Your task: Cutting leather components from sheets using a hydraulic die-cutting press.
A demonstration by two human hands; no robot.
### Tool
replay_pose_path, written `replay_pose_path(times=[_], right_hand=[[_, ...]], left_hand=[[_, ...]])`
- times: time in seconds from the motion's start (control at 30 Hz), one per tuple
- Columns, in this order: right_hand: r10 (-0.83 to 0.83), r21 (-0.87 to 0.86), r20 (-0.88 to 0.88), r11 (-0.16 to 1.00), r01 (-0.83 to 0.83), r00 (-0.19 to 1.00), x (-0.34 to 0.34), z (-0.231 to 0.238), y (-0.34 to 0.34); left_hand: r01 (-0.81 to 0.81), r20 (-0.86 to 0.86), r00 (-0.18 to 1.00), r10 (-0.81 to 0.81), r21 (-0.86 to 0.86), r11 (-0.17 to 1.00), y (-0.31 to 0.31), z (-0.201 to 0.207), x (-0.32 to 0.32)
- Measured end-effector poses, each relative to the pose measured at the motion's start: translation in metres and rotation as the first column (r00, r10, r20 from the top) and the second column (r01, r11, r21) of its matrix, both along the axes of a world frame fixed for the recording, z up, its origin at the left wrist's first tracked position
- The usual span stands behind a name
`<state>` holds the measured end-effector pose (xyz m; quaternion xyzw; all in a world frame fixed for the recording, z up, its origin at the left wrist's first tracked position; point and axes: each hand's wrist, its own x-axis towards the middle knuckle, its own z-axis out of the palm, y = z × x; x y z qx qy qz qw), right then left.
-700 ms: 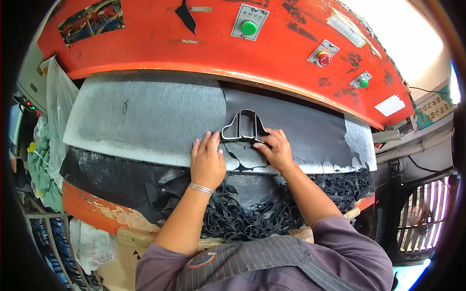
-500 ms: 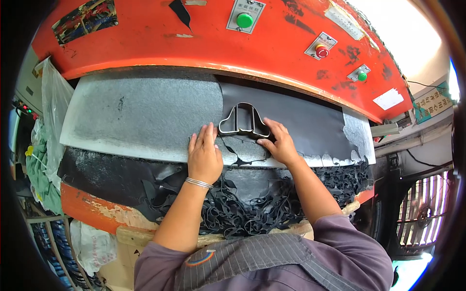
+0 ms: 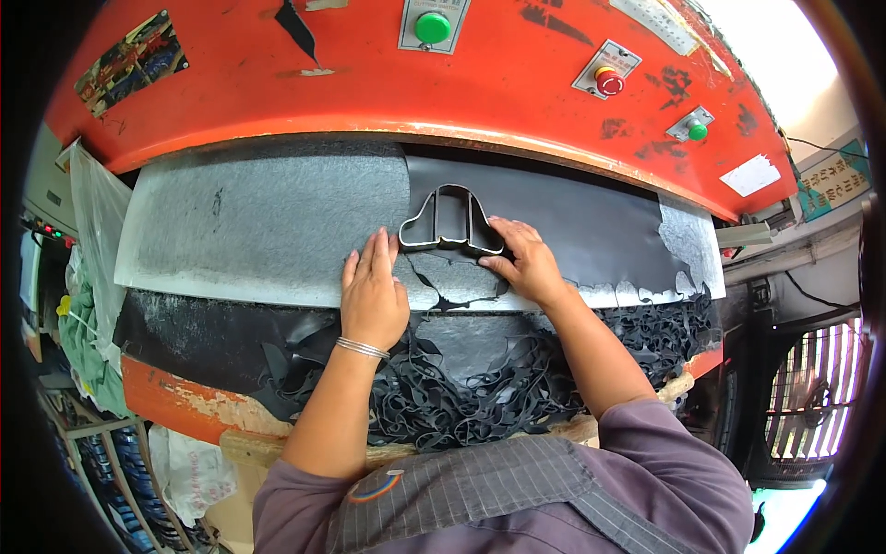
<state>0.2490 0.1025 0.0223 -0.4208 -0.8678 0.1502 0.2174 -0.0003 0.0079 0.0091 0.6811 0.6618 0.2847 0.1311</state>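
While right hand (image 3: 529,265) grips cutter (image 3: 452,244) | left hand (image 3: 373,291) flat over board edge (image 3: 231,290) — room leftward

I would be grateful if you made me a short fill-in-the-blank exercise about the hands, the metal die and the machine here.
1. The right hand holds the metal die at its ____ end.
2. Silvery bangles circle the person's ____ wrist.
3. On the orange panel, the red button sits between two buttons coloured ____.
4. The smooth sheet under the metal die is coloured ____.

Missing words: right; left; green; black.
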Motion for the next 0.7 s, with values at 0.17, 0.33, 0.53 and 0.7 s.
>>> replay_pose_path(times=[0.17, 0.33, 0.53, 0.7], right_hand=[[-0.004, 0.035, -0.009, 0.999, 0.004, 1.0, 0.005, -0.002, 0.002], [-0.086, 0.117, -0.077, 0.989, 0.094, 0.993, 0.0, 0.016, -0.014], [-0.345, -0.045, -0.804, 0.847, 0.53, 0.484, 0.085, 0.053, -0.018], [-0.19, 0.192, -0.923, 0.528, 0.827, 0.335, 0.152, 0.167, 0.042]], left_hand=[[0.007, -0.043, 0.999, -0.007, 0.003, 1.0, 0.003, 0.003, 0.002], [-0.017, 0.151, 0.988, 0.016, 0.006, 1.0, -0.001, 0.002, -0.009], [-0.221, 0.559, 0.821, 0.116, 0.124, 0.967, 0.004, 0.047, -0.012], [-0.068, 0.151, 0.985, -0.088, 0.798, 0.599, 0.018, 0.165, 0.03]])
